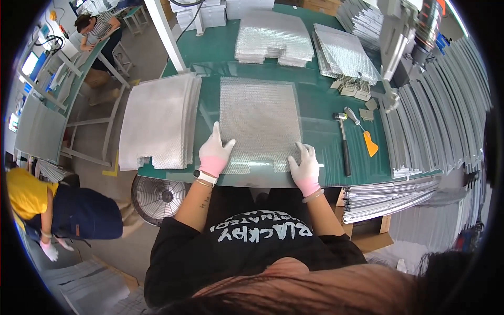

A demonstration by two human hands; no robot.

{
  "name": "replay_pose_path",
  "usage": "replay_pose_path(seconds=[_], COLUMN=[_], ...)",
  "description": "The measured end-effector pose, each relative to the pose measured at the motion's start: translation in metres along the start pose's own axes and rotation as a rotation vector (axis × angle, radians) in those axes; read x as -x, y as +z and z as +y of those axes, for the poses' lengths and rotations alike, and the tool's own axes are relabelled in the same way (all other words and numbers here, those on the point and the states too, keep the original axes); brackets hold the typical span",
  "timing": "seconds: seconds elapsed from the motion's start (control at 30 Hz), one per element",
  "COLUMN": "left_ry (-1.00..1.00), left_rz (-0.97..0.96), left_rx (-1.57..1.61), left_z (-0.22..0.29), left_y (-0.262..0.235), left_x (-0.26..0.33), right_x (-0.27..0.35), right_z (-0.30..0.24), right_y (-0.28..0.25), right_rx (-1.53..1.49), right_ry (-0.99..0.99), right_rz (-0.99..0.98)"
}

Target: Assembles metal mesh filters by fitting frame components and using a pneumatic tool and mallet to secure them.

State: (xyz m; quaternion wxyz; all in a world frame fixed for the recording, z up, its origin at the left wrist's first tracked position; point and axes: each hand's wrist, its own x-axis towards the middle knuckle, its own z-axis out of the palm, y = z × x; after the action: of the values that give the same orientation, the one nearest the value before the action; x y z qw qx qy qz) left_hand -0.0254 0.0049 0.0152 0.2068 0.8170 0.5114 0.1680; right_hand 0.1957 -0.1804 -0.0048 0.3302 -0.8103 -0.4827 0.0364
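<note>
A silvery mesh sheet (pixel 260 115) with a notch in its near edge lies flat on the green tabletop in front of me. Gloved in white and pink, my left hand (pixel 214 153) rests at the sheet's near left edge, index finger stretched out and thumb apart. At the near right corner, the fingers of my right hand (pixel 304 165) are spread against the sheet's edge. Neither hand is closed round anything. Left of the sheet stands a stack of similar pale sheets (pixel 155 121).
Beyond are a bubbly silver stack (pixel 273 37) and another stack (pixel 346 50) with metal brackets (pixel 354 88). A hammer (pixel 344 144) and orange scraper (pixel 369 142) lie right, beside racked metal frames (pixel 441 121). A floor fan (pixel 160 197) and co-worker in yellow (pixel 31 197) are left.
</note>
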Motion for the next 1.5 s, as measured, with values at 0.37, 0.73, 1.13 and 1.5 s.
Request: replay_pose_path(seconds=[0.37, 0.73, 1.13, 1.5], left_ry=[-0.011, 0.004, 0.221, 0.319], left_rz=[-0.005, 0.037, 0.021, 0.019], left_rx=[-0.029, 0.013, -0.205, -0.303], left_z=[0.001, 0.001, -0.009, -0.004], left_y=[0.002, 0.004, 0.008, 0.012], left_x=[-0.002, 0.000, -0.007, -0.007], right_x=[-0.004, -0.006, -0.106, -0.342], right_z=[-0.001, -0.005, 0.037, 0.147], right_y=[-0.004, -0.006, -0.059, -0.126], right_rx=[-0.001, 0.010, 0.014, 0.368], right_ry=[0.004, 0.042, -0.181, 0.478], right_rz=[-0.019, -0.066, -0.348, 0.020])
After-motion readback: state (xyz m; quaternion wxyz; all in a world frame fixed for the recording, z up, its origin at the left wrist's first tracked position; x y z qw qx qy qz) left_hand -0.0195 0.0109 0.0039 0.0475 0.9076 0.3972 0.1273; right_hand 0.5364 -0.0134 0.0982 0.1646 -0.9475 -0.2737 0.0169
